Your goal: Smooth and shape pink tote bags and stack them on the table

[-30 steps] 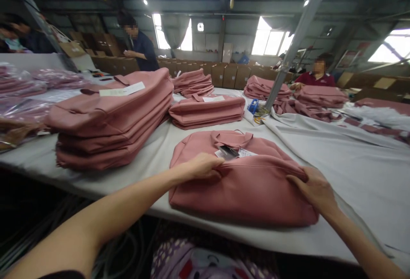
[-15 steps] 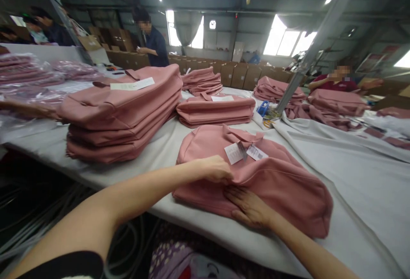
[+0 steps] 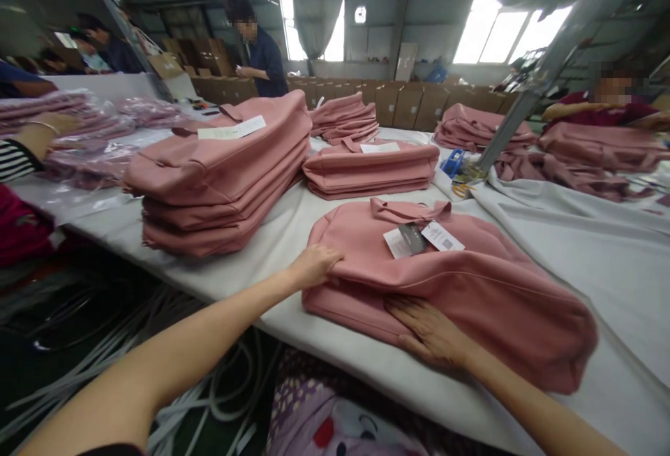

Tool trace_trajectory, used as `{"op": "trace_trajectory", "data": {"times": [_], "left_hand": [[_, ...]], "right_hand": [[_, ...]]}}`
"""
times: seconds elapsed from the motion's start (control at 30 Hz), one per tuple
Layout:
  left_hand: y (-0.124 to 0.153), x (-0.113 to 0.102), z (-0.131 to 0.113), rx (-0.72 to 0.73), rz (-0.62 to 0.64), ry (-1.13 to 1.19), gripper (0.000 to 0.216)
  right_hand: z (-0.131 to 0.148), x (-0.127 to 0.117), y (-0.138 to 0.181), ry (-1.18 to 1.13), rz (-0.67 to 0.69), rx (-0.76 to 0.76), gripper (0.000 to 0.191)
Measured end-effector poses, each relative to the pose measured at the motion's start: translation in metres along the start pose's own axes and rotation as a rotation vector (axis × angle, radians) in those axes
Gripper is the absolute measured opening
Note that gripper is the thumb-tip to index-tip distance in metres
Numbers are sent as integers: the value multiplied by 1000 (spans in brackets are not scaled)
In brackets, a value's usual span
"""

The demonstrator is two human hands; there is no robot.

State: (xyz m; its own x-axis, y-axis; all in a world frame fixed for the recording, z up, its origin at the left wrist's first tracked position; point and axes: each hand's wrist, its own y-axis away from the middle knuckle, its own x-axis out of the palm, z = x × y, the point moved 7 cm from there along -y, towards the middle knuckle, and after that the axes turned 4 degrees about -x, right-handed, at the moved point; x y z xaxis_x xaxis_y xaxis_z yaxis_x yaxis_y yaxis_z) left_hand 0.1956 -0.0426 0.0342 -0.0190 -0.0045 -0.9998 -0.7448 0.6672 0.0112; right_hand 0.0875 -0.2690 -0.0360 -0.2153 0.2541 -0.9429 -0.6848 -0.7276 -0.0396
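A pink bag (image 3: 471, 288) lies on its side on the white-covered table, its handle and paper hang tags (image 3: 442, 236) facing up. My left hand (image 3: 317, 265) is closed on the bag's edge near its left corner, the fingertips partly hidden by the fabric. Flat against the bag's lower side, in the fold under the raised seam, rests my right hand (image 3: 429, 330) with its fingers stretched out.
A tall stack of pink bags (image 3: 225, 170) stands at left, a lower stack (image 3: 371, 170) behind. A blue tape dispenser (image 3: 452, 163) sits by a metal post (image 3: 544, 65). A co-worker's hand (image 3: 55, 123) touches plastic-wrapped goods at far left. White straps (image 3: 209, 400) hang below the table edge.
My left hand has moved left along the bag's edge, from the middle toward the left corner. My right hand stays flat on the lower side. The view has shifted slightly.
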Motion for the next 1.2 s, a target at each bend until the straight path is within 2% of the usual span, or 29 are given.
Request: {"op": "trace_trajectory", "data": {"times": [0.1, 0.17, 0.2, 0.33, 0.43, 0.5, 0.63, 0.73, 0.8, 0.9, 1.0, 1.1, 1.2], "left_hand": [[-3, 1, 13, 14, 31, -1, 33], [-9, -13, 2, 69, 42, -14, 25], [-13, -23, -11, 109, 36, -19, 24], [-32, -50, -95, 210, -86, -38, 56], [-53, -44, -150, 130, -101, -71, 68], [-69, -35, -169, 82, -77, -83, 76], [-94, -30, -175, 142, 27, -71, 64], [-96, -40, -173, 254, 66, -51, 56], [-88, -43, -179, 349, 94, -40, 42], [-58, -29, -207, 530, 169, -43, 25], [-27, 1, -230, 622, 201, -96, 30], [-11, 35, -230, 571, 173, -140, 45], [-10, 57, -213, 443, 117, -78, 55]], "right_hand": [[4, -3, 0, 26, -27, -21, 58], [7, -5, -1, 28, -37, -32, 58], [8, -6, -1, 24, -47, -38, 58], [13, -10, -3, 29, -140, -98, 59], [23, -12, 1, 82, -219, -158, 53], [33, -16, 11, 122, -264, -198, 48], [37, -25, 52, 193, -299, -143, 44], [21, -33, 95, 265, -400, 17, 40], [6, -34, 117, 284, -436, 144, 40], [-11, -24, 128, 212, -353, 271, 44], [-13, -17, 123, 112, -272, 277, 47], [-10, -20, 118, 69, -295, 257, 46], [-7, -25, 118, 77, -371, 241, 42]]}}
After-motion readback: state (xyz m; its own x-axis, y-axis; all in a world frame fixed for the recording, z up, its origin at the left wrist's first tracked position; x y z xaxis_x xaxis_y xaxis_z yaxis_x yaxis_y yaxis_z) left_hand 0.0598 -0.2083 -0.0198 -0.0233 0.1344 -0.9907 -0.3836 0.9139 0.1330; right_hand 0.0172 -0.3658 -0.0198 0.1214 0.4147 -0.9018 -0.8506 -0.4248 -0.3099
